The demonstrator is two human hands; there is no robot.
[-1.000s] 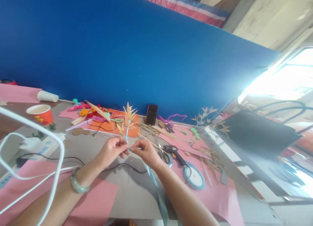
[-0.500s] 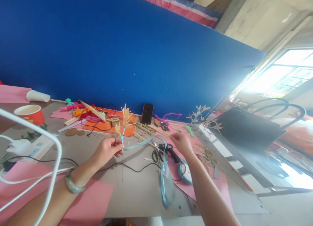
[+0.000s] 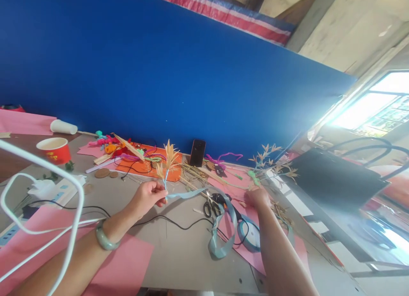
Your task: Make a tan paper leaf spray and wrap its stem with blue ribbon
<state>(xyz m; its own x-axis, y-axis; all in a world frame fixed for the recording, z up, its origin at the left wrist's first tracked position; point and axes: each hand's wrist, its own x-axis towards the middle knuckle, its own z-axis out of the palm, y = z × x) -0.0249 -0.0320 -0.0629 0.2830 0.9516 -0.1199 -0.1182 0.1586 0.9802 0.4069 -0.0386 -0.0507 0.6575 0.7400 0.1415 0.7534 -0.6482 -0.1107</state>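
My left hand [image 3: 150, 194] is closed in a pinch on the wire stem of a dried-leaf flower [image 3: 170, 155]. The flower stands upright, with pale tan pointed petals and light blue wrapping below them. From the pinch a light blue ribbon [image 3: 190, 194] runs right and loops down over the table near the black-handled scissors [image 3: 211, 205]. My right hand [image 3: 258, 198] is low over the pink paper at the right, beside some dried leaf scraps [image 3: 280, 210]. Its fingers are mostly hidden from me, and whether they hold anything does not show.
A ribbon roll [image 3: 251, 234] and a black glue gun [image 3: 231, 206] lie between my hands. Behind them a phone [image 3: 197, 153] leans on the blue partition [image 3: 179, 74]. More dried flowers [image 3: 266, 157] lie far right. White cables [image 3: 75, 219] cross the left side near a red paper cup [image 3: 53, 151].
My right hand has moved right and down, away from the long straw strip by the ribbon. My left hand still pinches the flower stem. The whole view has shifted slightly.
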